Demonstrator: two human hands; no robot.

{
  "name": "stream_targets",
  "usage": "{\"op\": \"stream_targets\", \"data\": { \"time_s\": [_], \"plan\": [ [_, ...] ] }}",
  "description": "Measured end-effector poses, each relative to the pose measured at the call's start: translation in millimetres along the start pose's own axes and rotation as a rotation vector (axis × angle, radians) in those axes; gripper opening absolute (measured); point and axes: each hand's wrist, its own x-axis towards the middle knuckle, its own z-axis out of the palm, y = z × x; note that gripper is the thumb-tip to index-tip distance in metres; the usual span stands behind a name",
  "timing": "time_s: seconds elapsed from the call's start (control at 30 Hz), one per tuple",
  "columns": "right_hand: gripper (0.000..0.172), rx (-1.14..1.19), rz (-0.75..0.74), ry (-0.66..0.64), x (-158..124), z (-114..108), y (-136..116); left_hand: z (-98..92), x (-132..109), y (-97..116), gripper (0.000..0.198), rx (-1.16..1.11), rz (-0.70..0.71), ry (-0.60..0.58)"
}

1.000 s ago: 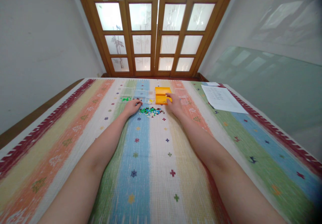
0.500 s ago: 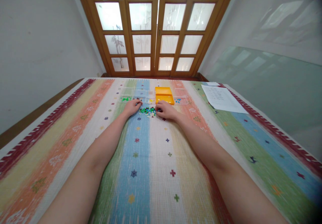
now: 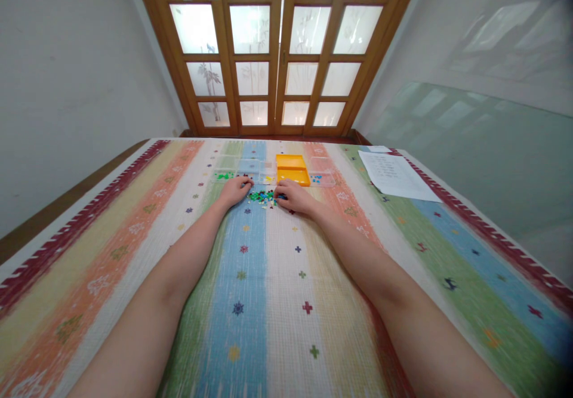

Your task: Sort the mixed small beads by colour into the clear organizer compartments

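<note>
A small heap of mixed green, blue, dark red and pale pieces (image 3: 261, 197) lies on the striped tablecloth between my hands. My left hand (image 3: 236, 191) rests at the heap's left edge, its fingers curled together; whatever they may pinch is too small to make out. From the right, my right hand (image 3: 294, 197) reaches the heap with bent fingers, their tips among the pieces; anything held there is hidden. Just behind the hands stands an open orange box (image 3: 292, 162). Clear boxes flank it: green pieces (image 3: 224, 176) lie in the left one, blue pieces (image 3: 317, 179) in the right.
A few yellow pieces (image 3: 268, 179) sit in a clear section left of the orange box. Written paper sheets (image 3: 396, 175) lie on the right side of the tablecloth (image 3: 286, 302). Beyond the table are wooden doors with glass panes (image 3: 253, 80), and a glass board (image 3: 474, 147) leans at right.
My right hand has shifted slightly left, farther over the heap's right edge. My left hand stays in nearly the same place.
</note>
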Motion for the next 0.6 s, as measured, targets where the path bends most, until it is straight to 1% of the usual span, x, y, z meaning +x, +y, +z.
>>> {"op": "stream_targets", "data": {
  "time_s": [0.07,0.17,0.27,0.37,0.5,0.6],
  "plan": [
    [0.010,0.038,0.030,0.049,0,3,3,-0.1,0,0,0.029,0.002,-0.008,-0.006],
    [0.011,0.127,0.130,0.171,1,8,9,0.5,0,-2,0.029,-0.002,0.005,-0.006],
    [0.014,0.231,0.242,0.347,1,8,17,1.4,0,-4,0.030,-0.012,0.031,0.004],
    [0.016,0.290,0.339,0.515,0,5,29,1.4,0,-4,0.030,-0.010,0.016,-0.002],
    [0.019,0.268,0.404,0.601,-2,2,47,-0.1,-1,-2,0.029,-0.013,0.007,-0.005],
    [0.025,0.241,0.433,0.636,-3,3,56,-1.2,-1,-1,0.029,-0.014,0.004,-0.009]
  ]
}}
